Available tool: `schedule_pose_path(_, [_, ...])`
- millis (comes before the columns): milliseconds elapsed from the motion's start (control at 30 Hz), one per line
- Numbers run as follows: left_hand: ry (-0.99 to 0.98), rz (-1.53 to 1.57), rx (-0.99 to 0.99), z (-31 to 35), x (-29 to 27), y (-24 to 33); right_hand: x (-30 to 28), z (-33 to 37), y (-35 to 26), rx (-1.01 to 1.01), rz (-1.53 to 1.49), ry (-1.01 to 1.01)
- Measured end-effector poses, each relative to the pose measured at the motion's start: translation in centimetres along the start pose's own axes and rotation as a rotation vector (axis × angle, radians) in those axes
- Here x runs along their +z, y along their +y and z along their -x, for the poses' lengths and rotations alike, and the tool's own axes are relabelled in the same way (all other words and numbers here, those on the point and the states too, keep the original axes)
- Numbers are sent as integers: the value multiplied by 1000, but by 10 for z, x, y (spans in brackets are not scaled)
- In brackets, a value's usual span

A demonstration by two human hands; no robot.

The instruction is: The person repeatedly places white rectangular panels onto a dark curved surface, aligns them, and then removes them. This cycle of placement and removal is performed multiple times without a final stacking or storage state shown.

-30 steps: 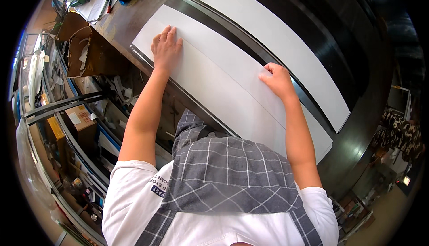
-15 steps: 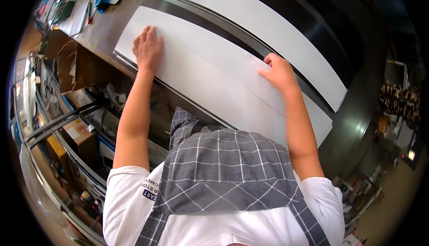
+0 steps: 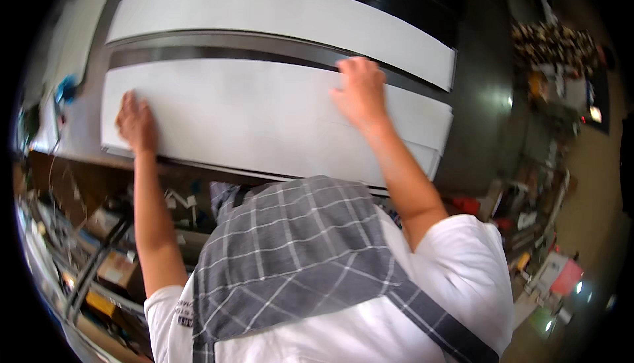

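A long white sheet [image 3: 231,112] lies across the near side of the dark table, on top of other white sheets whose edge shows at its right end. My left hand [image 3: 137,125] rests on its left end, fingers stretched out over the surface. At the sheet's far edge, right of the middle, my right hand [image 3: 362,94] curls its bent fingers over the edge, with the thumb on the near side. Motion blurs the right fingertips. Beyond a dark gap, a second long white sheet [image 3: 264,8] lies roughly parallel.
The dark table [image 3: 479,125] extends past the sheets' right ends. A crumpled blue thing [image 3: 66,89] sits at the left. Below the table's near edge are shelves with a cardboard box [image 3: 119,267]. Red and pale objects stand at the lower right.
The view has turned, so the sheets now run more level. The top sheet lies farther toward the far edge over the sheets beneath. My right hand stays at its far edge.
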State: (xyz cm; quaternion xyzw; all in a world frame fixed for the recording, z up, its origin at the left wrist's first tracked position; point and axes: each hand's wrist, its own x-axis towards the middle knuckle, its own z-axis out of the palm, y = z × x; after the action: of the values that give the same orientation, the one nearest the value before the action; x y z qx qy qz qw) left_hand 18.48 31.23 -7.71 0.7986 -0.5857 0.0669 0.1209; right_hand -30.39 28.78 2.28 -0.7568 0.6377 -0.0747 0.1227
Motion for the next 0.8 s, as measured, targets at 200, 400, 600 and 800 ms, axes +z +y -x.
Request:
schedule_pose_path(200, [3,-38,-20,6,-10,-2,41,61,16,-20,-45,99])
schedule_pose_path(400, [-3,-26,27,2,2,-7,23,127,150,348,150,175])
schedule_pose_path(600, [6,-52,79,13,3,12,14,145,214,568,195,206])
schedule_pose_path(800, [-213,25,198,29,-25,162,18,146,219,605,252,181])
